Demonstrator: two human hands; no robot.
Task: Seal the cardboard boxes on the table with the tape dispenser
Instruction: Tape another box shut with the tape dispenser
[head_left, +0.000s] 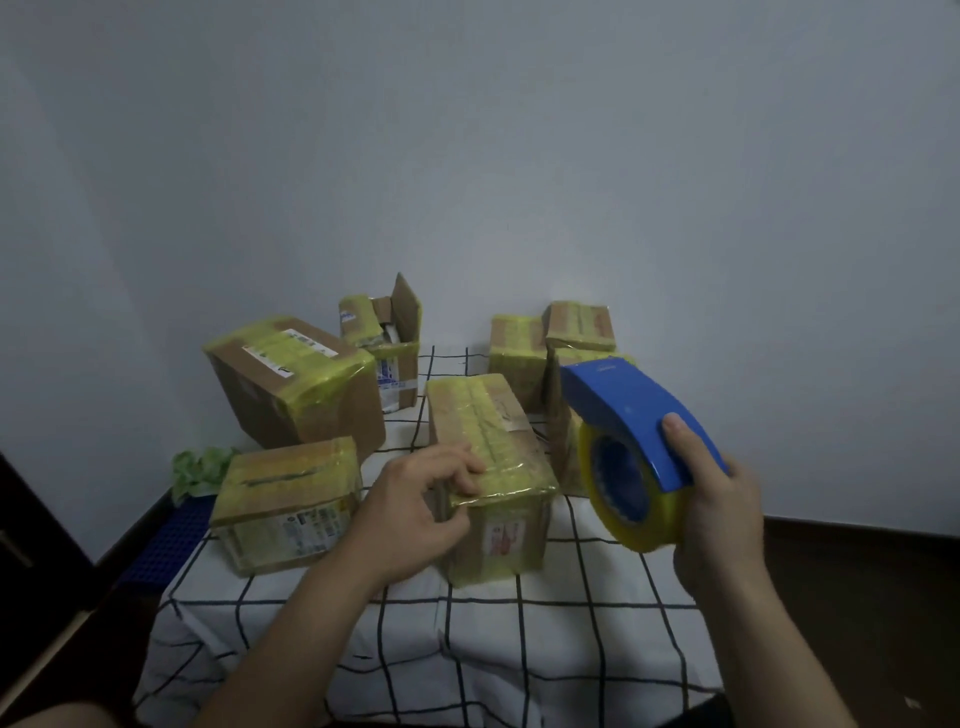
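Several boxes sit on the bench (519, 649), which has a white cloth w/ black grid. Mid box (493, 441) is at centre, its top wrapped in yellowish tape, w/ a label on the front face. L hand (415, 512) grips its near-left top corner: fingers (467, 467) curled onto the taped top, thumb down by the front face.

R hand (722, 514) is at 3 o'clock of mid box, raised off the bench. Its fingers are clamped round the dispenser (639, 415), thumb on the blue cover. Yellow tape roll (628, 499) faces the camera. Dispenser is beside mid box, not touching it.

Low box (288, 499) is at 9 o'clock of mid box, taped, w/ a printed label on the near side. Big box (296, 384) is at 10 o'clock, tilted, taped over the top. Open box (387, 343) is at 11 o'clock, one flap up. Back boxes (517, 353) are at 1 o'clock, taped, w/ a small box (579, 325) stacked on top; one more is partly hidden behind the dispenser.

Green crumpled stuff (200, 470) lies past the bench's left edge, at 9 o'clock, w/ a blue grid mat (166, 545) just below it. Can't tell what the green stuff is.
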